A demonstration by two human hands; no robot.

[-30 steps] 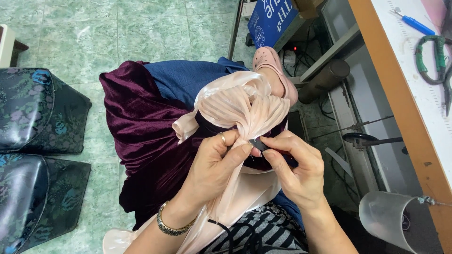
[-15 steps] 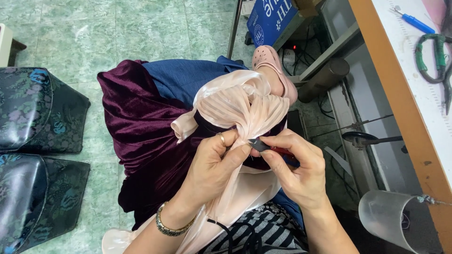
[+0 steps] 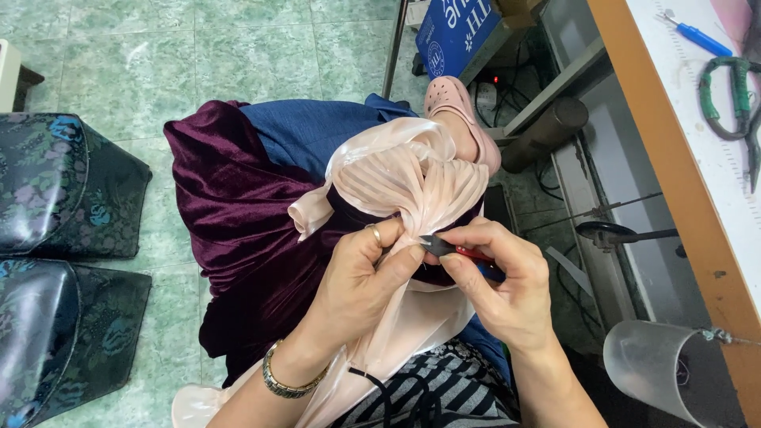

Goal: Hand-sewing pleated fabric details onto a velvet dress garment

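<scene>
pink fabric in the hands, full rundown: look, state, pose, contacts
The pale pink fabric looks thin, glossy and satin-like, with fine pleats fanning across its upper part and a smooth folded flap at its left. It is bunched and gathered to a point between the hands, then trails down over the lap. It lies on dark purple velvet cloth. The left hand pinches the gathered point; the right hand holds a small red-handled tool with its dark tip against it.
</scene>
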